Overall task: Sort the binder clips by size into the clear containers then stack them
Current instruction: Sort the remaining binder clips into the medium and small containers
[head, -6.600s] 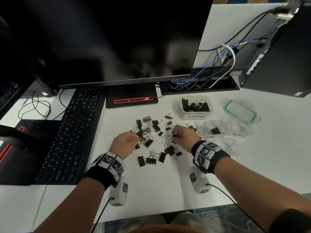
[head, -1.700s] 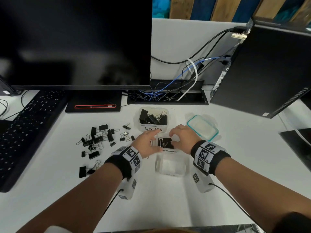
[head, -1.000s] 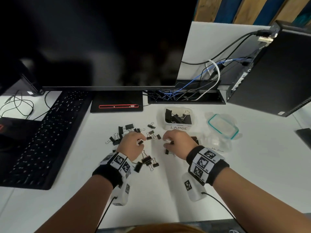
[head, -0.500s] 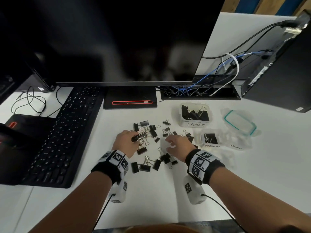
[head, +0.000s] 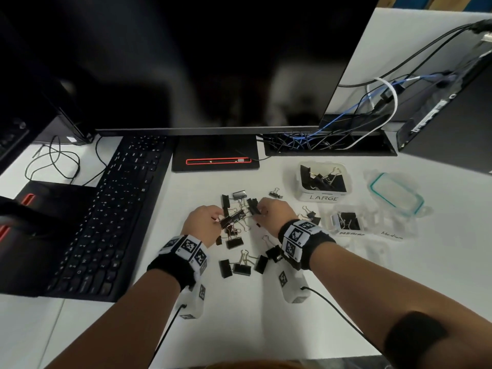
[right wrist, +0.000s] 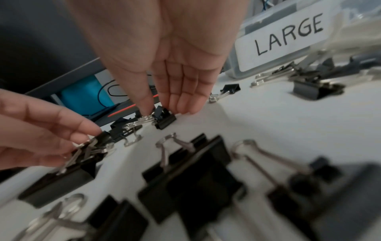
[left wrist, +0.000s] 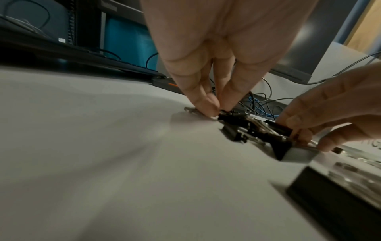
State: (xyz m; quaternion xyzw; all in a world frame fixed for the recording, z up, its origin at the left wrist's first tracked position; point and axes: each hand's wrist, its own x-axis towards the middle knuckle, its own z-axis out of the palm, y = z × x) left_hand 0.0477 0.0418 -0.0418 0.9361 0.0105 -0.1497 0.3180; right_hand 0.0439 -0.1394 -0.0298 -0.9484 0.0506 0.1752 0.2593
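- The left hand (head: 203, 225) reaches into the loose clips (head: 241, 233) scattered on the white tabletop (head: 266, 315); its fingers (left wrist: 203, 99) are pinched together on the wire handle of one black clip (head: 232, 219) that lies at the pile's left side.
- The right hand (head: 275, 214) works just beside it, at the pile's far right; in the right wrist view its thumb and fingers (right wrist: 185, 96) close on a small clip (right wrist: 164, 119) that touches the tabletop.
- The two hands are near each other but apart, with a few tangled clips between them.
- More clips lie nearer the person, between the two wrists (head: 241, 267); a few small ones sit alone past the right hand, toward the containers.
- The LARGE container (head: 323, 182) stands open behind and to the right of the pile, with several big clips inside and a handwritten label on its front wall.
- The Medium container (head: 346, 222) sits to the right of the right hand, nearer than the LARGE one, and holds a couple of clips.
- Further clear containers (head: 394, 225) lie beside it; what they hold cannot be told.
- A teal-rimmed lid (head: 395, 193) rests flat to the right of the LARGE container.
- A keyboard (head: 111, 214) lies left of the pile; a dark monitor (head: 186, 62) stands behind, with cables (head: 332, 134) to its right.
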